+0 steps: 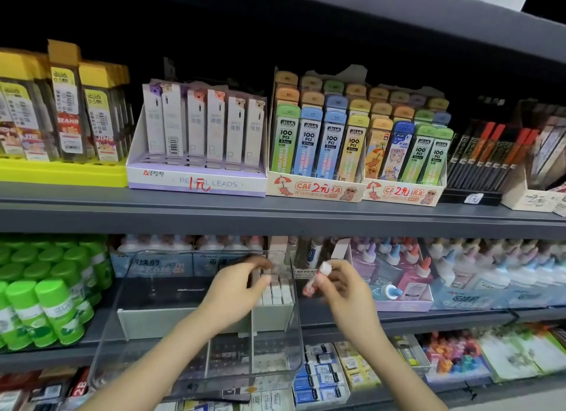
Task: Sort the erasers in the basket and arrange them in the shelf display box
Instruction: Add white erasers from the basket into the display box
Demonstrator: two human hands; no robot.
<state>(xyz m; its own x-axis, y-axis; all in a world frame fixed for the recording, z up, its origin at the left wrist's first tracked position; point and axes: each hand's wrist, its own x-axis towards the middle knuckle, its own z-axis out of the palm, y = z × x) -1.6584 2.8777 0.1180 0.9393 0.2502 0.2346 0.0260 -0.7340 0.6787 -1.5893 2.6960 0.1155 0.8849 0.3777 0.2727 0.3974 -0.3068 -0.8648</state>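
Erasers (277, 290) in display box (130, 288) (right compartment), right hand (344, 285) pinching eraser (317, 278)

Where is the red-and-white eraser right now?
The eraser is right of centre in the head view, pinched in the right hand, right of the clear display box.

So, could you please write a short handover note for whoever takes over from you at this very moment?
Left hand: in the clear plastic display box, pinching the row of white block erasers in its right rear compartment.
Right hand: pinches a red-and-white wrapped eraser beside the box.
Done: one row started.
Left: place the held eraser, fill the other compartments.
Basket not in view.
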